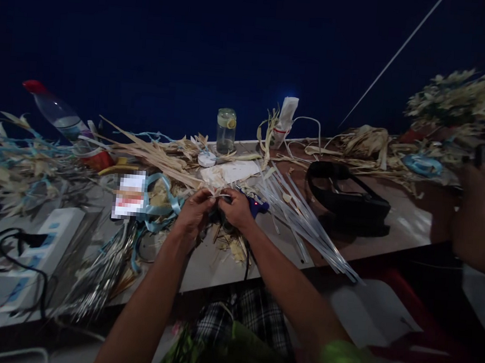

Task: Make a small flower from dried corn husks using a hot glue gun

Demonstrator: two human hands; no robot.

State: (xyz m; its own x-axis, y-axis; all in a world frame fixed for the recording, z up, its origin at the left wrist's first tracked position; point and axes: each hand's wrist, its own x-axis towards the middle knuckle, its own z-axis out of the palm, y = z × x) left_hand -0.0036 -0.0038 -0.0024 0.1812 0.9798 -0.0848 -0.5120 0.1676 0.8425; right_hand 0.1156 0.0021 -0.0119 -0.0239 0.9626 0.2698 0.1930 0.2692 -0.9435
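My left hand [195,216] and my right hand [236,210] meet above the table's front middle, fingers pinched together. Between their fingertips is a small pale piece of dried husk [213,192]; its exact shape is too small to make out. A blue glue gun [257,206] with a red light lies just beyond my right hand, partly hidden by it. Right of it, long clear glue sticks [306,223] spread toward the table edge. Dried husk strips [156,155] reach in from the left, and husk scraps [231,245] lie under my hands. A light blue ribbon [159,225] curls beside my left hand.
A glass jar [225,132] stands at the back. At right lies a black headset-like band [346,195]; another person's arm [479,217] is beyond it. A tilted plastic bottle [58,116], a power strip [48,244] and a bundle of thin wires [98,276] lie left.
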